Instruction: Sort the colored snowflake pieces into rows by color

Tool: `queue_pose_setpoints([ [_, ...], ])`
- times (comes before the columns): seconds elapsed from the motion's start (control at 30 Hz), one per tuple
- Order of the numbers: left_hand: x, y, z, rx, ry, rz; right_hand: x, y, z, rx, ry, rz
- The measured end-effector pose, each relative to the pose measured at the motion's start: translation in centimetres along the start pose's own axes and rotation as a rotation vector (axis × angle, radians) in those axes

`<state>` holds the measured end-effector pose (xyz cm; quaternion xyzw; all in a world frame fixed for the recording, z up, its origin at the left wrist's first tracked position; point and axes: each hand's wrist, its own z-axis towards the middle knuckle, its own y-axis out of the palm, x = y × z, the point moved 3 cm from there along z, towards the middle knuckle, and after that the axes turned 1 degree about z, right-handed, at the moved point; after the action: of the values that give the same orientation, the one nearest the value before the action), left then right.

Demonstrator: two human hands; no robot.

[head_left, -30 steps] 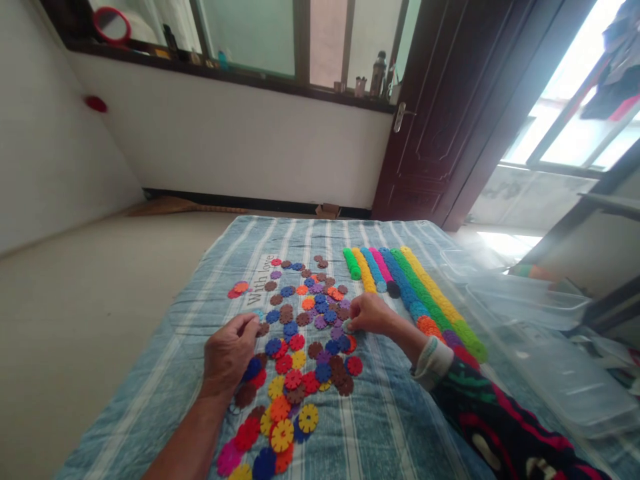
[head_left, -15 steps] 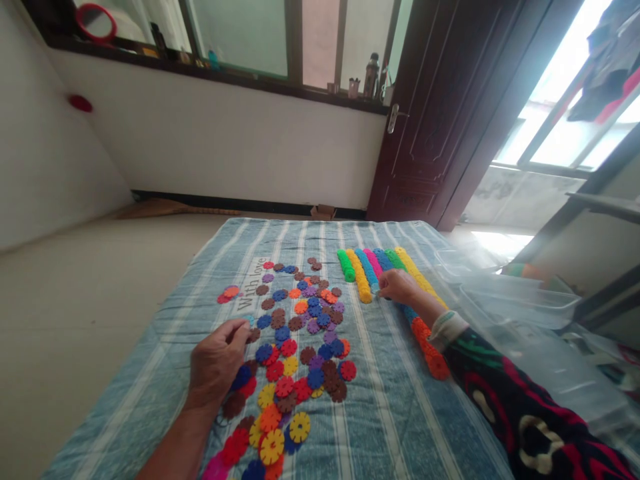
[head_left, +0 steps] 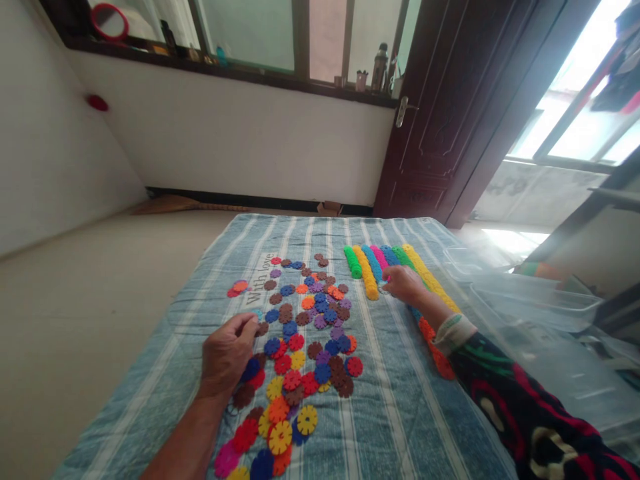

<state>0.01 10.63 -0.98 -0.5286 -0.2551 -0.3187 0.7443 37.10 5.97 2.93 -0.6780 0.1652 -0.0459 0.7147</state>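
Finger and thumb of my left hand (head_left: 229,350) are pinched on a light blue notched plastic disc (head_left: 257,313), at the left edge of loose discs in brown, blue, red, orange, yellow and purple. A brown disc (head_left: 263,329) lies beside those fingertips. My right hand (head_left: 406,285) is closed at the near end of a light blue row of discs (head_left: 371,262); a pale blue disc (head_left: 383,287) shows at its fingertips. Left of that row lie a yellow row (head_left: 367,273) and a short green row (head_left: 353,262). My right hand and forearm partly cover the rows to the right.
A striped blue cloth (head_left: 390,400) with printed letters covers the table. Beyond the rows runs a long yellow one (head_left: 430,277), with an orange row (head_left: 436,350) nearer me. Clear plastic boxes (head_left: 550,303) stand at the right. A dark red door (head_left: 435,127) is behind.
The view has shifted slightly, so everything sits a little further right. Both hands keep nearly the same places and pinched grips; the loose discs and rows look unchanged.
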Motion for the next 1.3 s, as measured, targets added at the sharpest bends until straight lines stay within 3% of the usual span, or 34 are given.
queue_pose_setpoints([
  [0.13, 0.4, -0.1, -0.3, 0.003, 0.029, 0.015, -2.8, 0.1, -2.7, -0.019, -0.094, 0.097],
  [0.3, 0.8, 0.0, -0.7, 0.014, 0.068, -0.006, -7.2, 1.6, -5.5, -0.095, -0.208, 0.218],
  [0.57, 0.9, -0.2, -1.1, 0.029, 0.077, -0.037, -11.3, 3.8, -4.4, -0.13, -0.227, 0.125],
  [0.8, 1.2, -0.3, -1.4, 0.014, 0.09, -0.04, -10.4, 4.8, -3.8, -0.105, -0.173, 0.349],
  [1.03, 2.3, 0.0, -1.7, -0.024, 0.254, -0.006, -7.8, 5.2, -5.4, -0.114, -0.1, 0.802],
  [1.17, 4.1, 0.7, -2.0, -0.153, 0.363, 0.038, -7.0, 5.6, -6.6, -0.168, 0.005, 1.021],
  [1.3, 6.7, 2.7, -1.5, -0.362, 0.412, 0.193, -6.6, 6.0, -6.9, -0.185, 0.105, 1.189],
])
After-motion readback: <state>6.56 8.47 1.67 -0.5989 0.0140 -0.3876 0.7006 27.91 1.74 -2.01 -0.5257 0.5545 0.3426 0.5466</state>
